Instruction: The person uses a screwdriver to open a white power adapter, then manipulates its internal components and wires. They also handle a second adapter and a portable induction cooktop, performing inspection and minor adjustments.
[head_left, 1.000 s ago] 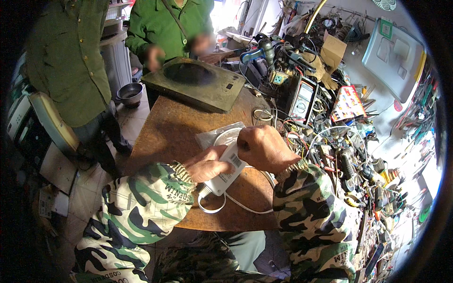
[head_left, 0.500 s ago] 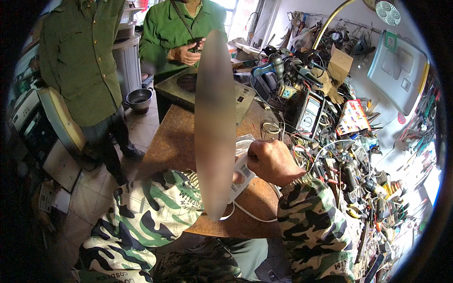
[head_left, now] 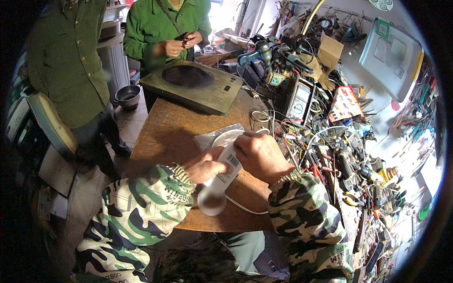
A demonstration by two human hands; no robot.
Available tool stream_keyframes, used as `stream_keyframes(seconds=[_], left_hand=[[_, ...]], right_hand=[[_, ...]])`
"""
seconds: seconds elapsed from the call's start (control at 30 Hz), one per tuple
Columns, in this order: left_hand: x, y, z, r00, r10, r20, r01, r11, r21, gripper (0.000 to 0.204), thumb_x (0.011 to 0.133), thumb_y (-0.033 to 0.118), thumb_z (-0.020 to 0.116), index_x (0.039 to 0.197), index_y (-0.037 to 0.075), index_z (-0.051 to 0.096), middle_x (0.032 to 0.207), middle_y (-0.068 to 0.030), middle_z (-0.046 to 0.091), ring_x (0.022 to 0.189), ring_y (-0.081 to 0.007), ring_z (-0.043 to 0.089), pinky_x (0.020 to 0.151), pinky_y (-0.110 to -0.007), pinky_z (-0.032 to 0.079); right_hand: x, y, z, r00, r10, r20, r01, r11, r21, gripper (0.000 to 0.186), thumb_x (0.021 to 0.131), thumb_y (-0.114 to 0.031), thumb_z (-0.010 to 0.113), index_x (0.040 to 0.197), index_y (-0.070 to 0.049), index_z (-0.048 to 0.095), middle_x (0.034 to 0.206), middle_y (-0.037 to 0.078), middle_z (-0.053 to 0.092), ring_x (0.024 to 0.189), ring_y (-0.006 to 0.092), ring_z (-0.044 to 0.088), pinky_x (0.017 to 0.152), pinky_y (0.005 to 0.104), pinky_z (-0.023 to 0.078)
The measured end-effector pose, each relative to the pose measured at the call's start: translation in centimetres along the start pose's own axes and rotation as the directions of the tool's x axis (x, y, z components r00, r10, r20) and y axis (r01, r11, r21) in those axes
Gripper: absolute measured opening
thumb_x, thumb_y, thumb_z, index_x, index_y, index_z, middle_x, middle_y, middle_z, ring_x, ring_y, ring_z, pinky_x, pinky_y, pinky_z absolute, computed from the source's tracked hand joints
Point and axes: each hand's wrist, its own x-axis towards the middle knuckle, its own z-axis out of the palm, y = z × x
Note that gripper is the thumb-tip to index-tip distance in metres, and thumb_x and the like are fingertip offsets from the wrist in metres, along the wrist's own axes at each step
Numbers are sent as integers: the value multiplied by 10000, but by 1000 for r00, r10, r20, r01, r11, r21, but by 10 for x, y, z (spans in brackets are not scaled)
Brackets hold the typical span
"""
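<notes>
A white oblong device [head_left: 227, 172] with a printed label and a barcode is tilted over the wooden table [head_left: 160, 127]; it looks like a power strip. My left hand [head_left: 205, 166] is closed around its side, thumb across the label. At its far end is my right hand [head_left: 263, 154], fingers curled in a pinch against it; what they grip is hidden. The device's near end is lost in a blurred patch. A white cord [head_left: 247, 209] curves over the table beside it. Behind my hands lies a clear plastic bag [head_left: 205, 140], partly covered.
A stained flat hotplate [head_left: 193, 87] rests at the table's far end. Tools, cables and a multimeter [head_left: 300, 101] crowd the right side. Across the table stands a person in green [head_left: 160, 28]; another in a dark olive jacket [head_left: 71, 66] stands at left. A dark pot [head_left: 128, 97] is on the floor.
The large blurred patch has shrunk, so my left hand on the device now shows. My right hand has shifted slightly left. The whole scene has slid left and up a little.
</notes>
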Motion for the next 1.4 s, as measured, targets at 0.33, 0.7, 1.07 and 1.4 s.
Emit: stream_keyframes(seconds=[0.33, 0.7, 1.07, 1.4], left_hand=[[-5, 5, 0, 977, -150, -150, 118, 972, -204, 414, 873, 108, 588, 1283, 43, 585, 1053, -41, 688, 898, -149, 665, 783, -301, 541], [-13, 18, -6, 978, -197, -71, 166, 937, -307, 370, 939, 162, 577, 1244, -47, 562, 1029, -169, 689, 832, -301, 735, 666, -384, 617], [-10, 18, -11, 971, -233, -58, 202, 923, -327, 432, 903, 81, 554, 1302, -73, 500, 1067, -197, 671, 894, -310, 731, 723, -381, 630], [-12, 7, -12, 984, -154, -85, 132, 967, -218, 422, 992, 197, 558, 1369, 19, 488, 1082, -71, 674, 885, -157, 687, 736, -276, 574]], right_hand=[[-29, -4, 8, 989, -22, -146, 48, 983, 175, 304, 846, -6, 662, 1149, 13, 670, 1063, 199, 647, 907, 376, 672, 776, 403, 569], [-102, 53, -27, 926, 366, -97, -350, 924, 152, 196, 837, -207, 712, 830, -13, 693, 804, 197, 656, 716, 393, 658, 658, 456, 532], [-118, 56, 7, 865, 498, -62, -499, 866, -14, 241, 829, -243, 685, 892, -15, 638, 817, 214, 639, 759, 410, 658, 675, 495, 526], [-93, 30, -31, 718, 527, -455, -169, 766, 620, 247, 896, 6, 692, 1129, 22, 611, 1025, 110, 684, 951, 155, 660, 833, 282, 531]])
